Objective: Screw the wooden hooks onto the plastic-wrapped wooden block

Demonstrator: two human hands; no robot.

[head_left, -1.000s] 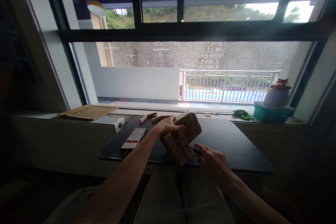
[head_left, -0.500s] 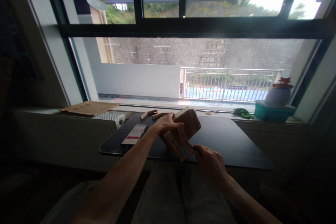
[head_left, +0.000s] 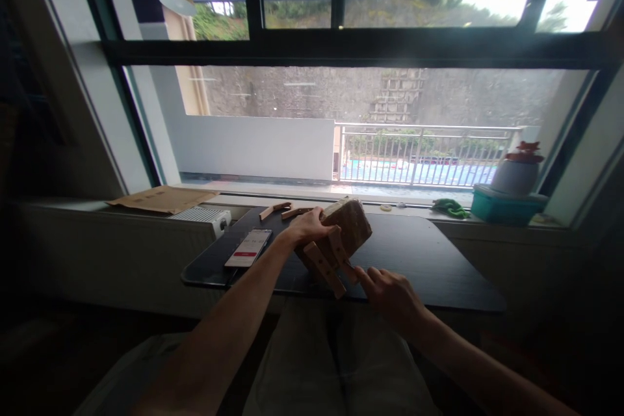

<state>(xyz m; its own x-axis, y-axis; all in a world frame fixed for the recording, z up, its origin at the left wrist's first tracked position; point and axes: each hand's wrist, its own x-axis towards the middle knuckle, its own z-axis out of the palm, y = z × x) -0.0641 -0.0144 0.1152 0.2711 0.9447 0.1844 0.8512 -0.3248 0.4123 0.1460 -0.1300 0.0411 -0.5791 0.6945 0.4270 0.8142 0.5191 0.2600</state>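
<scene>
Tilted up on black flat table [head_left: 429,266], near its front edge: light-brown wooden block [head_left: 351,229] with 2 slats underneath, propped so to expose them. Clasped at the top by left hand [head_left: 307,229], for steadiness. Right hand [head_left: 390,291] half-curled, forefinger at a slat end; cannot tell if holding anything.

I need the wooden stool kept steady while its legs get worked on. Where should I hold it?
Probably by the upper seat edge, from the left, as the left hand does: the stool lies tilted on the table, legs toward you, where the right hand is.
</scene>
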